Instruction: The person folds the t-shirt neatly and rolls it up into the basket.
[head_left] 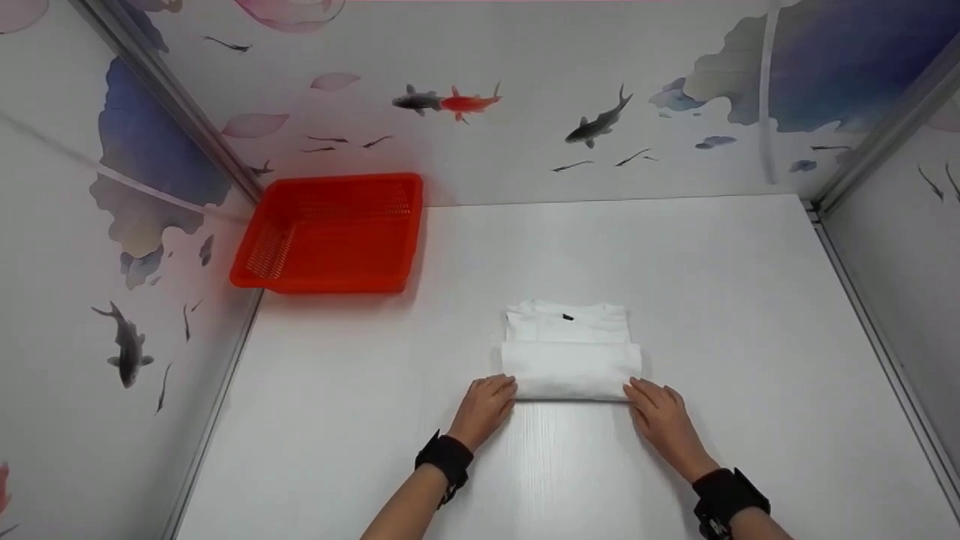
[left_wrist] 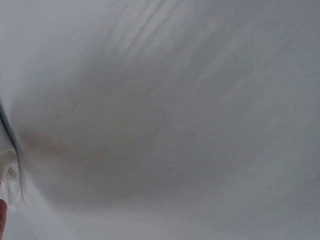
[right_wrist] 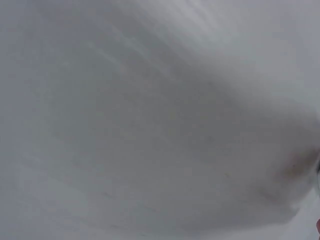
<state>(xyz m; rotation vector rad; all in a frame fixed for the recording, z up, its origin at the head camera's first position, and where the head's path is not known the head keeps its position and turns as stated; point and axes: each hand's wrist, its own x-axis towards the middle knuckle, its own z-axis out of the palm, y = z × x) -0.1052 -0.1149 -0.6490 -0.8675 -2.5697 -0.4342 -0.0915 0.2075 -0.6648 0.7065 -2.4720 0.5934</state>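
A white T-shirt [head_left: 571, 367], folded into a compact rectangle, lies on the white table. Its collar, with a small dark label, faces the far side, and a folded band covers the nearer part. At the near left corner, my left hand [head_left: 484, 407] grips the cloth with bent fingers. My right hand [head_left: 667, 421] holds the near right corner in the same way. Both thumbs are mostly hidden. The left wrist view catches only the shirt's layered edge [left_wrist: 11, 172] and a bit of a finger [left_wrist: 2, 217]; the right wrist view is nearly all tabletop.
A red plastic basket [head_left: 337, 247] with perforated sides stands at the table's far left corner. Printed walls with fish and petals enclose the white table [head_left: 720, 285] at the back, left and right. Black bands [head_left: 446, 461] circle both wrists.
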